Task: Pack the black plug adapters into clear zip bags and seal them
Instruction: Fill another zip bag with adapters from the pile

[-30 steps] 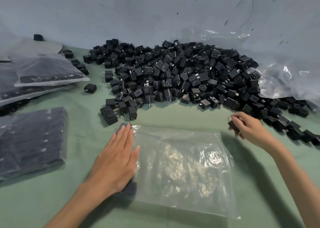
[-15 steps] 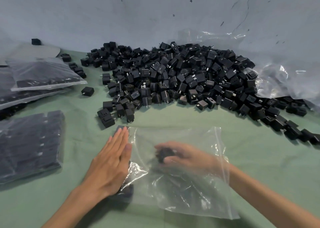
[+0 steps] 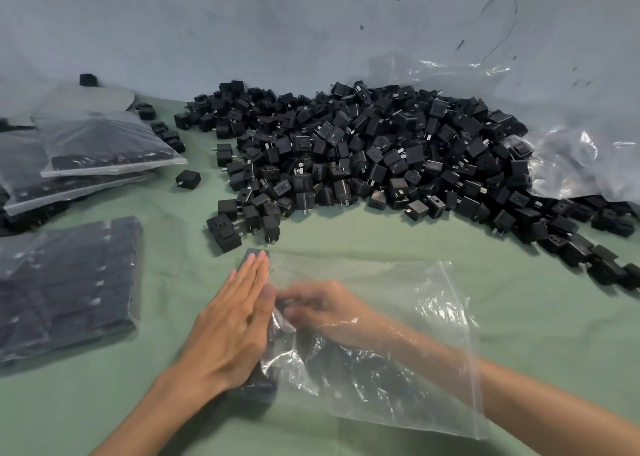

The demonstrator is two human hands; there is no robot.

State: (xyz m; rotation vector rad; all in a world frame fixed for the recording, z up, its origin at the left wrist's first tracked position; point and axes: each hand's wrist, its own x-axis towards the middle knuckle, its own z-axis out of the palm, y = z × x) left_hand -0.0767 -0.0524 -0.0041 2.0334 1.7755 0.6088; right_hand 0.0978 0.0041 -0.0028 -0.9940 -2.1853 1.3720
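Pressing flat with the left hand, fingers straight, on black plug adapters at the clear zip bag's left edge. Holding one more adapter inside the bag with the curled right hand. Behind, a loose pile on the counter.

The bag lies on the table, lower centre of the frame. My left hand lies flat on its left edge, over a row of adapters inside. My right hand is inside the bag, pinching one adapter beside that row. The loose pile lies behind, upper centre; filled bags lie at the left.
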